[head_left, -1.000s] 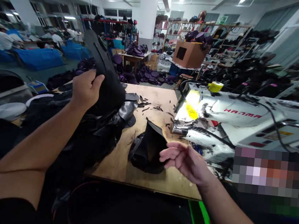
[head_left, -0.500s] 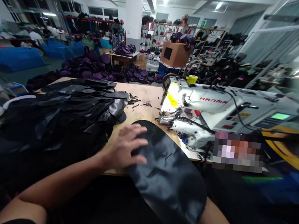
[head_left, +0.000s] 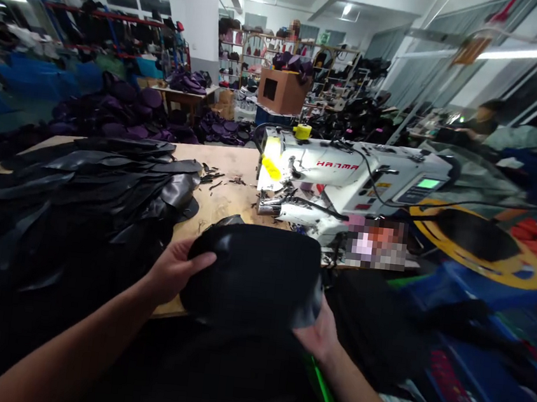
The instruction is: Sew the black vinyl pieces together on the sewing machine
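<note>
Since the earlier frame, the black panel (head_left: pixel 253 276) has moved from a slant toward the lower right to the middle of the frame, where it faces us more squarely, and our left hand (head_left: pixel 172 271), spread over it then, now grips its edge. That hand pinches the panel's left side, thumb on the near face, fingers hidden behind. Our right hand (head_left: pixel 322 331) supports the lower right corner from behind; we cannot tell how its fingers close.

To handle this well, we judge it best to keep an even, light pull between both sides — enough to flatten the face, not enough to stretch the edge. The right corner bends and shines, so we would ease it straight before trusting the outline. The left thumb should stay near the rim.

We also do well to keep the panel clear of the loose scraps (head_left: pixel 211 176) on the surface (head_left: pixel 230 200), left of the sewing machine (head_left: pixel 339 170), and apart from the black pile (head_left: pixel 107 187) at the left.
</note>
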`<state>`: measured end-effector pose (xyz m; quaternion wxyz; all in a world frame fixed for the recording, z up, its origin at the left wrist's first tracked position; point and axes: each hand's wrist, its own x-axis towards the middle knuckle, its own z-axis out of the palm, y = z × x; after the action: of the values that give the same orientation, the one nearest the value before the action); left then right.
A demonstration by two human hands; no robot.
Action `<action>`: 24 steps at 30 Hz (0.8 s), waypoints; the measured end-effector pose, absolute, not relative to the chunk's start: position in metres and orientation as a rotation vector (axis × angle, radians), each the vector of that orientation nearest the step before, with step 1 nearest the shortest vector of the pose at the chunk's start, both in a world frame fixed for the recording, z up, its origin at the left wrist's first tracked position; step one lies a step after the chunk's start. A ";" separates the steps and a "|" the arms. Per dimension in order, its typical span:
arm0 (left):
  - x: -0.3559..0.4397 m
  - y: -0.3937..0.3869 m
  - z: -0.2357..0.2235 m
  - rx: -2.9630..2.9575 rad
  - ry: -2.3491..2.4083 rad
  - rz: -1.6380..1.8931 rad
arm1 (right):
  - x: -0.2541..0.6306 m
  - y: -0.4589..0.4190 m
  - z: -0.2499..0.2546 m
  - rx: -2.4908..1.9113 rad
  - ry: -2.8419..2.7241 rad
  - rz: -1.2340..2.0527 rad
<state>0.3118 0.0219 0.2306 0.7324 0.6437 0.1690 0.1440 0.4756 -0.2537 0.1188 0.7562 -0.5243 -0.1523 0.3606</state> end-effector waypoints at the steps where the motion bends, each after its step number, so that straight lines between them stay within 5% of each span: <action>1: 0.310 0.012 0.226 1.444 0.340 0.287 | 0.478 -0.260 0.112 -1.132 -0.259 0.787; 6: 0.314 -0.019 0.218 1.779 -0.125 0.066 | 0.514 -0.267 0.097 -1.493 -0.190 0.435; 11: 0.304 0.008 0.229 1.918 -0.489 -0.297 | 0.562 -0.262 0.144 -1.766 -0.514 -0.215; 17: 0.309 0.004 0.242 2.039 -0.038 0.504 | 0.540 -0.239 0.226 -1.799 -1.344 -0.227; 24: 0.332 -0.038 0.229 2.141 0.040 0.604 | 0.501 -0.202 0.223 -1.537 -1.855 -0.496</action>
<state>0.3319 -0.0384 0.2289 0.4425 0.8629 0.0162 0.2435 0.5006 -0.2024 0.2234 0.3345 -0.5891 -0.7106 -0.1902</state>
